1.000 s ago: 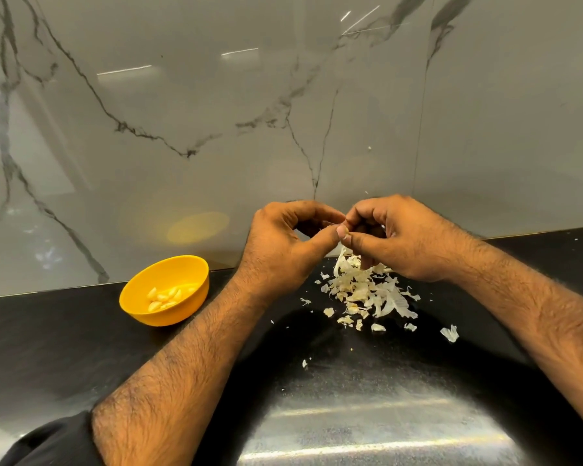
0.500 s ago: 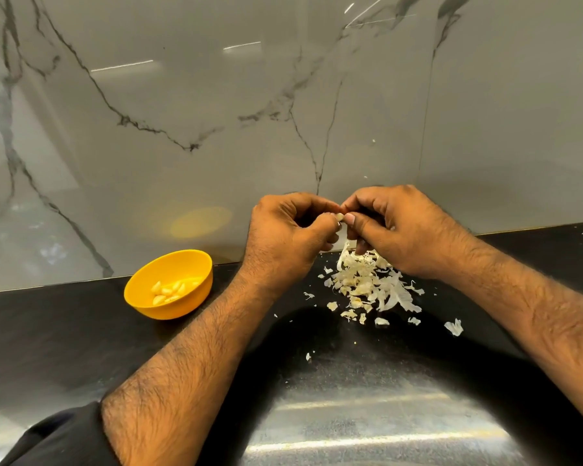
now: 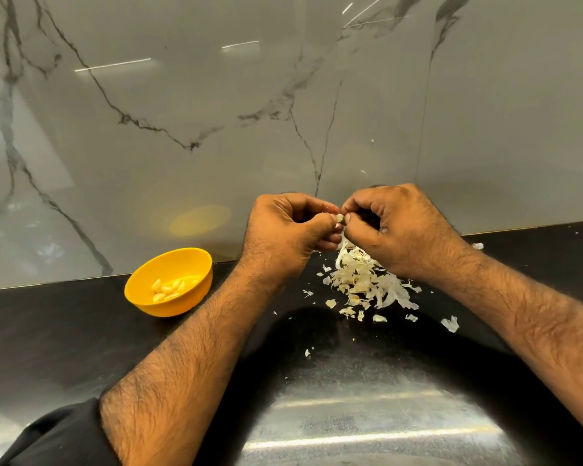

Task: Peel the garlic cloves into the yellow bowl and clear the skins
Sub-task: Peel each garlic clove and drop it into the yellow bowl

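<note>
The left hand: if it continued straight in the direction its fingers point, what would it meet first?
Probably the garlic clove pinched between both hands, then the right hand directly beyond; the left hand points rightward.

bowl (image 3: 169,283) left of skins (image 3: 364,284)

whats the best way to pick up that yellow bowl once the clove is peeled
Take the yellow bowl by its rim on the right side, the side facing the left hand, thumb outside and fingers just over the lip. It sits upright on the black counter with open space around it, and the peeled cloves lie low in the bottom, so the rim is free.
</note>
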Demonstrator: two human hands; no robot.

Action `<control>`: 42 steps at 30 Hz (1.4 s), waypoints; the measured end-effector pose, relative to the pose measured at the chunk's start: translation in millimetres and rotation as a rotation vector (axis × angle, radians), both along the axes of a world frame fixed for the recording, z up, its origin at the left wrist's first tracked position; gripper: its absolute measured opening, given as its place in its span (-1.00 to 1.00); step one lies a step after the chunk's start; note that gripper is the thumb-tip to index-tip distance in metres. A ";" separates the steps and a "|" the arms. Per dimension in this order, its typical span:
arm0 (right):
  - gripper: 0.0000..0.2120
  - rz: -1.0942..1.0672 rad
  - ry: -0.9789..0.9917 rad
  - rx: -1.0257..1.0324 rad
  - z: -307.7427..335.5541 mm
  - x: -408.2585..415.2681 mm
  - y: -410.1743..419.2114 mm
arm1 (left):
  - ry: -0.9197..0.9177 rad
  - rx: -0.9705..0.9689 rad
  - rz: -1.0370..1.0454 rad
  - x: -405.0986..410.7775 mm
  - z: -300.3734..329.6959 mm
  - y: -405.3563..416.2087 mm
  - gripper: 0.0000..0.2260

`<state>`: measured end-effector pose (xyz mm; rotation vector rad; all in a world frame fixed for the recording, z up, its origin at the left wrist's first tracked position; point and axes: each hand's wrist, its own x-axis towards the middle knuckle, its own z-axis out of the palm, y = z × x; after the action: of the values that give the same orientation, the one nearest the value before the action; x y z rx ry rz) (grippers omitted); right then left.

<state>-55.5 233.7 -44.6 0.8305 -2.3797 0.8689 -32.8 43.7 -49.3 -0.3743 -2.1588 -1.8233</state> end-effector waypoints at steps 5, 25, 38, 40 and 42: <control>-0.80 0.049 -0.228 -0.142 2.4 2.7 -0.4 | -0.025 0.006 -0.077 -0.1 2.3 -4.7 -0.91; -0.85 0.374 -0.635 -0.489 5.2 -7.3 15.6 | -0.069 0.060 -0.167 -0.1 1.8 -10.2 -0.81; -0.87 0.256 -0.661 -0.320 8.9 -5.3 20.0 | -0.082 0.221 -0.222 3.2 7.8 -9.2 -0.90; -0.85 0.156 -0.656 -0.156 10.9 -6.6 22.3 | -0.092 0.259 -0.226 4.3 9.8 -10.5 -0.91; -0.88 0.118 -0.640 -0.032 13.7 -8.0 25.1 | -0.098 0.290 -0.232 5.3 10.9 -11.7 -0.92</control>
<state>-63.6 258.8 -30.9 0.7651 -2.8603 1.3831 -27.5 32.0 -38.4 -0.4933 -1.9361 -2.2881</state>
